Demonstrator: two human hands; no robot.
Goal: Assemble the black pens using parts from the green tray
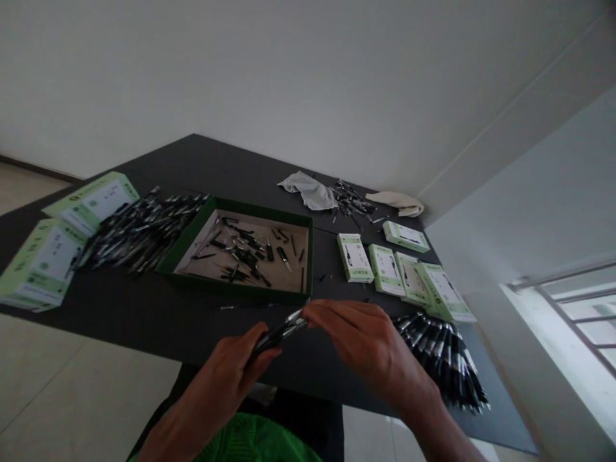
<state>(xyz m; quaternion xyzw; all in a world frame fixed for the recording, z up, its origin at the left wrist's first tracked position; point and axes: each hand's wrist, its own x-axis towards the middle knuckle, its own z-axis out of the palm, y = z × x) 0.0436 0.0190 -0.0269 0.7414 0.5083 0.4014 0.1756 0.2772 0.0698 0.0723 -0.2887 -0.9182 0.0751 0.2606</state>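
Note:
A few black pens (278, 335) with clear and silvery parts are gripped in my left hand (235, 359), between thumb and fingers, above the table's front edge. My right hand (356, 333) pinches the far tips of these pens, its fingers pressed together. Just beyond my hands stands a shallow green-rimmed box (240, 290) with loose black pen parts scattered on its pale bottom. To the right of my right hand, a fanned row of black pens (445, 356) lies on the table.
A large pile of pens (144, 231) lies left of the box, beside green and white cartons (45, 263). Small pen boxes (356, 256) stand at right. A white cloth (310, 189), more pens (351, 199) and a beige cloth (397, 202) lie at the back of the dark table (216, 160).

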